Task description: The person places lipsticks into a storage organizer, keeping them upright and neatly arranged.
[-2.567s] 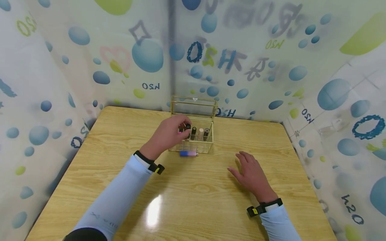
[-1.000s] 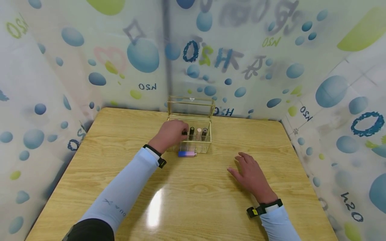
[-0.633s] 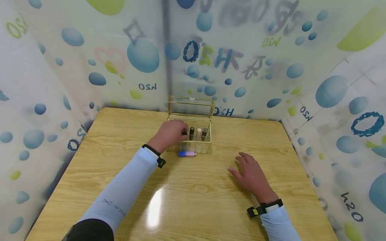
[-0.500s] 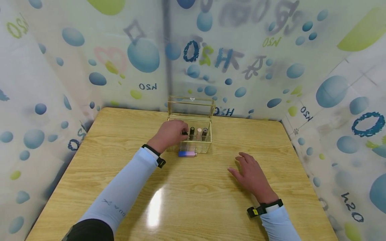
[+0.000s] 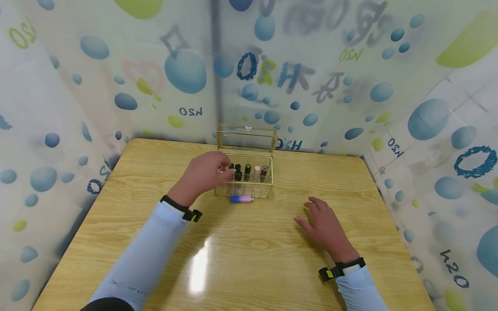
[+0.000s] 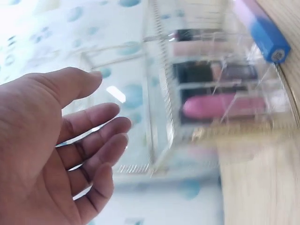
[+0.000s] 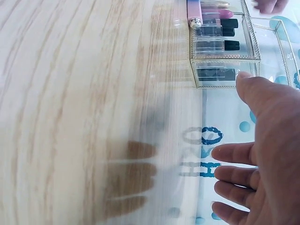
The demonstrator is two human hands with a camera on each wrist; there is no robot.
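A glass box with gold edging [image 5: 253,183] stands toward the back of the table, its lid [image 5: 247,136] raised. Upright in its compartments are several lipsticks, among them a black-capped tube [image 5: 238,173], a black lipstick [image 5: 247,172] and a pale pink one [image 5: 256,172]. My left hand [image 5: 202,172] is over the box's left end; its wrist view shows loosely bent fingers holding nothing, apart from a bright pink tube [image 6: 225,106] inside. To the box's right, nearer me, my right hand [image 5: 324,224] hovers with relaxed, spread fingers and holds nothing.
A blue-to-pink tube [image 5: 241,199] lies on the wooden table [image 5: 253,255] along the front of the box. Patterned curtains [image 5: 186,73] hang close behind the table and along both sides.
My left hand has let go of the black-capped tube, which now stands in the box, and has drawn back left. My right hand stays where it was.
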